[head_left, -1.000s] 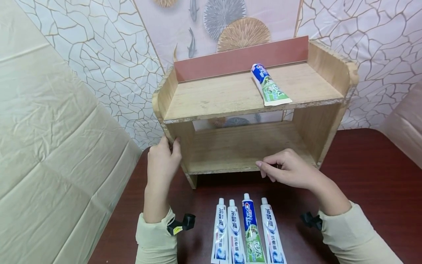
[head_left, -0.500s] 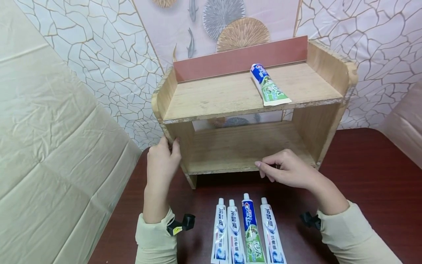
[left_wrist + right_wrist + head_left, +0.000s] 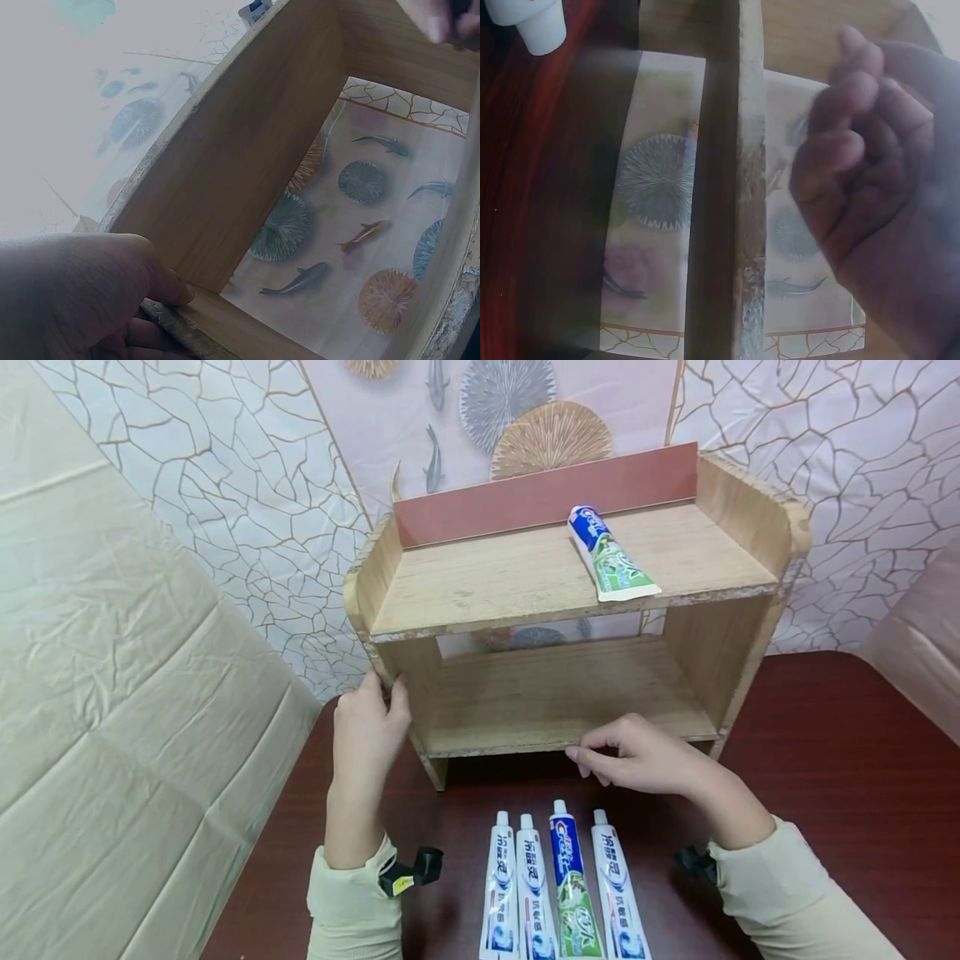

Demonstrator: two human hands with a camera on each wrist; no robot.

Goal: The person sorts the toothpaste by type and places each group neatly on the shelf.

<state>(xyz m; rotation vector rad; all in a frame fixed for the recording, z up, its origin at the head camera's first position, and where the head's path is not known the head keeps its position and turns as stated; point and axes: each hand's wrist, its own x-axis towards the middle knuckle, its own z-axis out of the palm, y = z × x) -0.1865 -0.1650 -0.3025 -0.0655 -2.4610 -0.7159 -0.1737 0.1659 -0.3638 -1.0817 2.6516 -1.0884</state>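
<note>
A two-tier wooden shelf (image 3: 480,589) stands on the table. My left hand (image 3: 367,722) grips the edge of its left side panel; in the left wrist view the thumb (image 3: 169,285) lies along the panel's inner face. My right hand (image 3: 645,760) hovers in front of the lower board, fingers loosely curled and holding nothing. On the upper board lies a blue-and-green Crest toothpaste tube (image 3: 611,560). Before the shelf, in a row with caps toward it, are another Crest tube (image 3: 573,881) and white toothpaste tubes (image 3: 500,885), two to its left and one (image 3: 618,885) to its right.
Dark red tabletop (image 3: 825,760) extends to both sides of the shelf. A reddish back strip (image 3: 547,493) and raised side panels (image 3: 753,514) bound the upper board. Behind hangs a patterned backdrop (image 3: 225,502); beige cloth (image 3: 135,693) borders the left.
My right hand has moved slightly left and down, away from the lower board toward the row of tubes. My left hand keeps its grip on the side panel.
</note>
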